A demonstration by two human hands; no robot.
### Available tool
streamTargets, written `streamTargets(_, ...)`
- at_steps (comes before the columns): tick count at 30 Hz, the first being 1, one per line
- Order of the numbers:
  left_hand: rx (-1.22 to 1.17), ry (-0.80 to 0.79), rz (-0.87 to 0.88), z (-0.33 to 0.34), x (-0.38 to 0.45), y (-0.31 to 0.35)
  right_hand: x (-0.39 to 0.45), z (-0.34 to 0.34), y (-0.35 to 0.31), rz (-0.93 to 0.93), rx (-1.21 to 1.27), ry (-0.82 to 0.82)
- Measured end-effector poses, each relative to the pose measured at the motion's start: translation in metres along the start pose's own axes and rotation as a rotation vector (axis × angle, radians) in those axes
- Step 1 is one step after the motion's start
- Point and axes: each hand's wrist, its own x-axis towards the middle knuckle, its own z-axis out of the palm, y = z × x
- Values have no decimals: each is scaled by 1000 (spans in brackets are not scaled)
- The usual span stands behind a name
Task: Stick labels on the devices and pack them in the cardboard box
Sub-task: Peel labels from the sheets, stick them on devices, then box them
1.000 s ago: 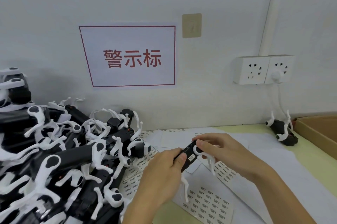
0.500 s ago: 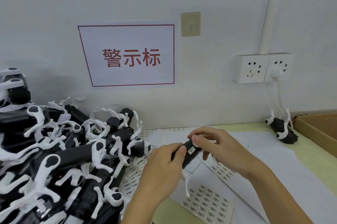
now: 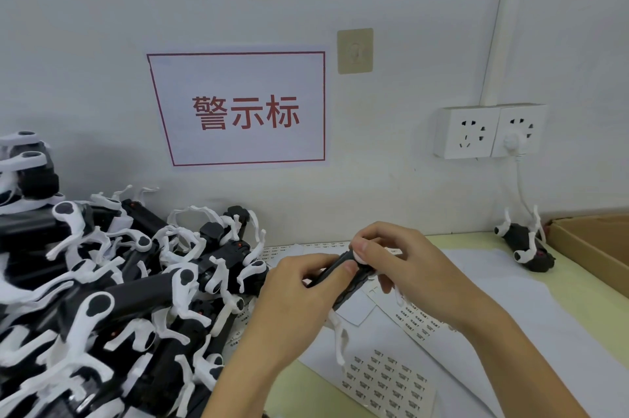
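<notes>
Grip: both hands are clamping one device [image 3: 343, 276] above the label sheets — the left hand [image 3: 296, 295] is curling round its near, lower end with the thumb lying along the black body, and the right hand [image 3: 405, 267] is pinching its far, upper end, thumb pressing down on the top face.
Step in hand: by my reading, the person is rubbing a label flat onto the body; the label itself is hiding under the thumbs, so I cannot tell how it is sitting.
Doing it well: the left hand should be bracing the body so it is not twisting, while the right thumb is working from the label's middle out to its edges — and the thin white arms are best left unsqueezed.
Device look: a slim black bar lying tilted, near-left to far-right, with white curved arms hanging from it toward the sheets.
Label sheets [image 3: 388, 380]: white paper with rows of small printed stickers is lying directly under the hands, spreading near and right.
Device pile [image 3: 112, 288]: a tangled heap of black-and-white units is filling the left side, just beside the left hand.
Lone unit [image 3: 526, 249]: one is lying far right, next to the box.
Cardboard box [image 3: 592, 247]: it is sitting at the right edge, well apart from the hands; its inside is mostly out of view.
</notes>
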Motion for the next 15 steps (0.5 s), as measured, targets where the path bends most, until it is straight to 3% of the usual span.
streamTargets(7, -130, 12, -30, -4, -2, 6, -1, -3, -6, -6, 7, 14)
streamTargets(13, -332, 331, -113, 3, 2, 1, -2, -7, -4, 40, 87, 65)
streamTargets(15, -385, 360, -164, 6, 4, 1, -2, -5, -1, 62, 131, 61)
